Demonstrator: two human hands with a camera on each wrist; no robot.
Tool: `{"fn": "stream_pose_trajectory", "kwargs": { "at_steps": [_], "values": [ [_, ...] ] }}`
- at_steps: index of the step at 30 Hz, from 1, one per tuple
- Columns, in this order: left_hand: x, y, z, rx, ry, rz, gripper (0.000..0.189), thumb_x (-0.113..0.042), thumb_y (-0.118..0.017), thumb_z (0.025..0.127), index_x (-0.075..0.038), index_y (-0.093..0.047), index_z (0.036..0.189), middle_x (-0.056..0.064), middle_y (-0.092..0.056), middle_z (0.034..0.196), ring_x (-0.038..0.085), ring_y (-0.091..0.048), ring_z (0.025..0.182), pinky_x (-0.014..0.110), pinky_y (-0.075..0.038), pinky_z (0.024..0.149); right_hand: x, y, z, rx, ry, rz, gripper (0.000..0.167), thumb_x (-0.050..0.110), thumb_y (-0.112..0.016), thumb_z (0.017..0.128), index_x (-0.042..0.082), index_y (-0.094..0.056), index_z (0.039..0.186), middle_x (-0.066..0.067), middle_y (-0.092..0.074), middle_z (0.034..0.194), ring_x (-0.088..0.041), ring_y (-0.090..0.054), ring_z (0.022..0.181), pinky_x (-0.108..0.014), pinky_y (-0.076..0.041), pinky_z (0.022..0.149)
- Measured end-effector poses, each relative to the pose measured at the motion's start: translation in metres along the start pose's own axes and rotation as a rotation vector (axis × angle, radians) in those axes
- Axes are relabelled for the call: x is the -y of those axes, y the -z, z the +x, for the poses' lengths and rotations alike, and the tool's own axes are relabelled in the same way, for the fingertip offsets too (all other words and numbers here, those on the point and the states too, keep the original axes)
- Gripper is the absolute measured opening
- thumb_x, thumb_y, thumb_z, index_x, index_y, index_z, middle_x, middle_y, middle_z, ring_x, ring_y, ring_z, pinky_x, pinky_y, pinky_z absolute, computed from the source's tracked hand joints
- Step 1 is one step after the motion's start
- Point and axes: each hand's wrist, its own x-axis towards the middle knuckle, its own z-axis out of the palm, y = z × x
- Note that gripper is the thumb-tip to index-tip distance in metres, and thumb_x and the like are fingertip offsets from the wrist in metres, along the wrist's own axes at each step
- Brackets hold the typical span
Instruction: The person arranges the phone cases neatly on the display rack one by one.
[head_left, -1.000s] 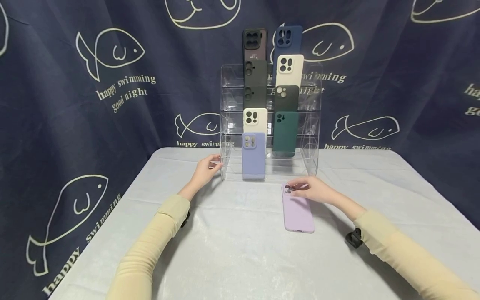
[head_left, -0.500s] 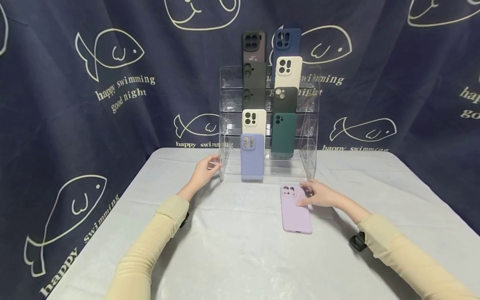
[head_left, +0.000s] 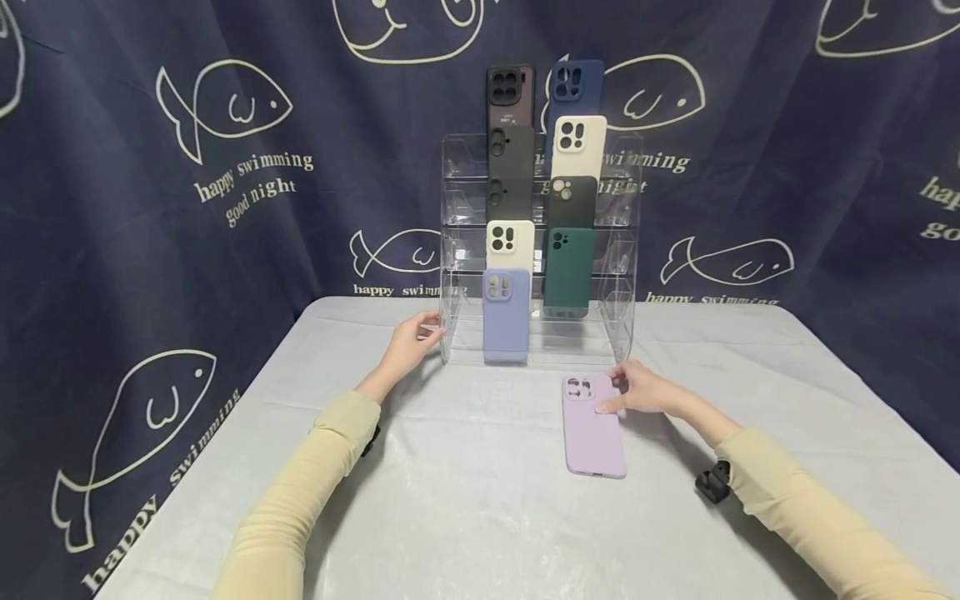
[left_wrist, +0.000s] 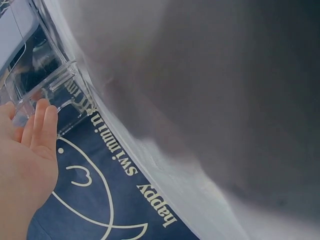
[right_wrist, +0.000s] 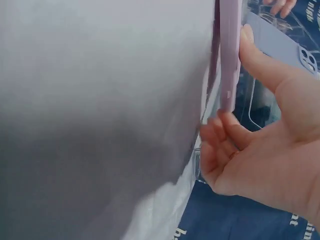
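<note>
A lilac phone case is in front of the display rack. My right hand pinches it near its top right corner. In the right wrist view, the thumb presses its back face and a finger touches its end. A dark gap shows beneath the case there; whether its lower end touches the table cannot be told. My left hand rests against the left side panel of the clear stepped rack, its fingers fairly straight on the plastic.
Several phone cases stand on the rack in two columns. A periwinkle case is lowest at left, below a white case. A green case is lowest at right. A white cloth covers the table; a navy fish-print curtain hangs behind.
My right hand has shifted from the case's camera cutout to its top right edge and now pinches it. The case's lower end appears slightly nearer me. My left hand has stayed at the rack.
</note>
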Motion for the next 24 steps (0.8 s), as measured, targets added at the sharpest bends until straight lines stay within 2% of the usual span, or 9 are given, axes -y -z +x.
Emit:
{"fn": "stream_pose_trajectory", "kwargs": {
  "at_steps": [5, 9, 14, 17, 24],
  "values": [
    [0.000, -0.001, 0.001, 0.000, 0.005, -0.003, 0.038, -0.015, -0.062, 0.091, 0.002, -0.055, 0.124, 0.021, -0.064, 0.113, 0.033, -0.066, 0.093, 0.039, -0.055, 0.086, 0.003, 0.008, 0.001, -0.008, -0.024, 0.207, 0.052, 0.012, -0.070, 0.080, -0.017, -0.043, 0.114, -0.017, -0.055, 0.096, -0.015, -0.054, 0.078, -0.026, -0.055, 0.067],
    [0.000, -0.001, 0.002, -0.004, 0.004, -0.003, 0.038, -0.016, -0.062, 0.091, 0.002, -0.055, 0.124, 0.020, -0.064, 0.114, 0.033, -0.066, 0.093, 0.039, -0.055, 0.086, 0.008, 0.015, 0.000, -0.065, 0.001, 0.296, 0.047, 0.008, -0.065, 0.085, -0.018, -0.042, 0.117, -0.018, -0.054, 0.098, -0.012, -0.058, 0.076, -0.030, -0.059, 0.069],
    [0.001, 0.001, 0.001, -0.005, 0.003, 0.005, 0.039, -0.018, -0.062, 0.091, 0.001, -0.055, 0.125, 0.020, -0.064, 0.115, 0.032, -0.066, 0.094, 0.038, -0.055, 0.086, 0.014, 0.023, -0.001, -0.159, 0.024, 0.362, 0.041, 0.006, -0.060, 0.088, -0.015, -0.043, 0.119, -0.025, -0.053, 0.106, -0.008, -0.062, 0.077, -0.035, -0.059, 0.075],
    [0.002, 0.001, 0.001, -0.005, 0.003, 0.009, 0.039, -0.018, -0.061, 0.091, 0.001, -0.055, 0.125, 0.020, -0.064, 0.115, 0.033, -0.066, 0.094, 0.039, -0.056, 0.086, 0.016, 0.028, -0.001, -0.209, 0.052, 0.377, 0.039, 0.005, -0.058, 0.090, -0.015, -0.043, 0.120, -0.023, -0.054, 0.105, -0.003, -0.062, 0.076, -0.034, -0.059, 0.075],
    [0.003, -0.001, 0.001, -0.003, 0.000, 0.004, 0.038, -0.015, -0.061, 0.091, 0.002, -0.055, 0.124, 0.021, -0.064, 0.115, 0.033, -0.066, 0.093, 0.039, -0.056, 0.085, 0.022, 0.042, 0.005, -0.364, 0.159, 0.387, 0.033, 0.002, -0.058, 0.090, -0.012, -0.046, 0.118, -0.002, -0.054, 0.094, 0.002, -0.060, 0.074, -0.027, -0.060, 0.069]
  ]
}}
